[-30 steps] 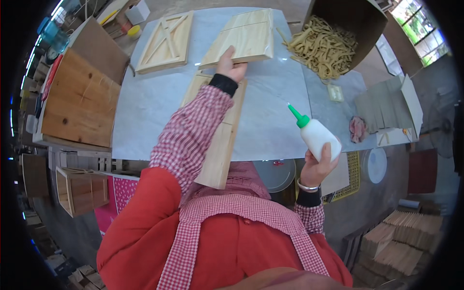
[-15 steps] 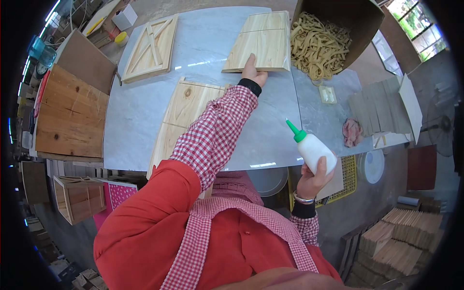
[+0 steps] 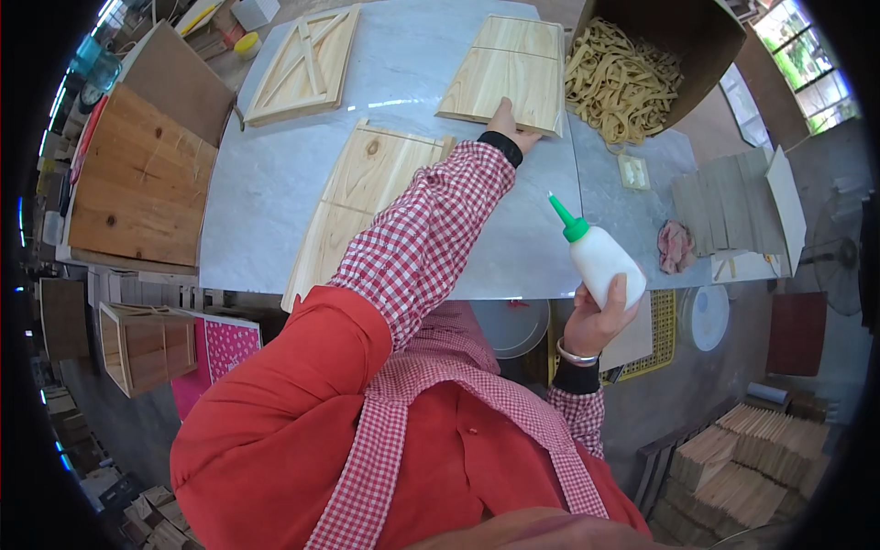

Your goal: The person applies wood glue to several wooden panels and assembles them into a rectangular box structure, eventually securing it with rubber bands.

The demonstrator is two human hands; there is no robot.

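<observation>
At the far left, well apart from the left fingers, there is a knotty brown wooden board (image 3: 137,183). Nearer to these fingers, but beyond them and to their left, a pale framed panel (image 3: 307,64) with crossed strips lies on the grey tabletop (image 3: 261,197). Next is a long pale panel (image 3: 362,174); it lies to the left of the left fingers and closer to the body, partly covered by the checked sleeve (image 3: 426,220). The left hand (image 3: 513,126) is at the near edge of a grooved wooden panel (image 3: 509,73), which extends away from the fingers. The thumb lies on its upper face; the other fingers are partly hidden at the edge, so I cannot tell whether they clamp it. To the right, the right hand (image 3: 600,321) has its fingers closed around a white bottle (image 3: 605,266); its green nozzle (image 3: 566,217) points up and left, beyond the fingers. Farther than the bottle, to the right of the left fingers, a box (image 3: 710,55) holds tan bands (image 3: 623,78). A pink cloth (image 3: 676,246) lies to the right of the right fingers, and just beside it stand grey boards (image 3: 724,215).
</observation>
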